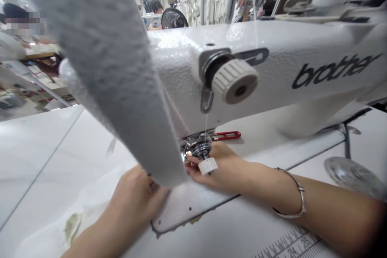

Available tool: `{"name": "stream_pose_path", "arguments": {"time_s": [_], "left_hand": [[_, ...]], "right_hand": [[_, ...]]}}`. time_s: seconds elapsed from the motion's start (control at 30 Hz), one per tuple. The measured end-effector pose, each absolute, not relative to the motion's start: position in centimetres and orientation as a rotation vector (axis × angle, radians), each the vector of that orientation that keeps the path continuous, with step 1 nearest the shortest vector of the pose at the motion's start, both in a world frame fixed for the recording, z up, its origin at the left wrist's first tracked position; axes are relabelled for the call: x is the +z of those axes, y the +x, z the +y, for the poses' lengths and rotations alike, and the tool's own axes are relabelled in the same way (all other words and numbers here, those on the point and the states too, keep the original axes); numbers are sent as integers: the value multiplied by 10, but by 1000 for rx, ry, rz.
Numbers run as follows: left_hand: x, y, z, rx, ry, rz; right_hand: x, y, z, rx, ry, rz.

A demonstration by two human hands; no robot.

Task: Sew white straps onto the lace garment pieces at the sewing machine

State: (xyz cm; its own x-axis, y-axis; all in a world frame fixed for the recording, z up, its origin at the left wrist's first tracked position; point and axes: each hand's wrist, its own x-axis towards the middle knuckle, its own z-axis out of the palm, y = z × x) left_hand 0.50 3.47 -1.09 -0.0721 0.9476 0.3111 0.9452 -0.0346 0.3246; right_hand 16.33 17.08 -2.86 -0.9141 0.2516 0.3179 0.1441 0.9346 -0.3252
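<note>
A white sewing machine (181, 48) fills the middle of the view, its arm running off to the right. My left hand (136, 191) rests at the left of the machine's bed, thumb and fingers drawn together. Its fingertips are partly hidden behind a blurred grey-white machine part (121, 68). White fabric (93, 205) lies beside and under that hand. Near the needle area, my right hand (223, 169) reaches in behind the small tension knob (208, 166) with its fingers bent and close together. Whatever is between those fingertips is hidden. A white thread (206, 123) runs down towards the small knob.
Red thread snips (228, 135) lie on the bed behind my right hand. A large ribbed knob (236, 80) juts from the machine's front. Ruler markings (292, 246) show at the table's near edge. A clear round object (352, 175) sits at the right. People work in the background.
</note>
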Motion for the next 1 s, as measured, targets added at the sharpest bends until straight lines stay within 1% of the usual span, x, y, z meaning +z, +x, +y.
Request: {"name": "stream_pose_path", "arguments": {"time_s": [0.27, 0.53, 0.7, 1.0], "left_hand": [[-10, 5, 37, 752, 2074, 2233], [-12, 3, 37, 786, 2098, 2219], [-13, 4, 38, 813, 2106, 2231], [-8, 6, 42, 861, 2127, 2220]], "right_hand": [[-25, 163, 170, 405, -300, -2773], [-30, 159, 166, 449, -349, -2666], [-27, 155, 159, 402, -517, -2637], [-25, 153, 160, 420, -507, -2686]]}}
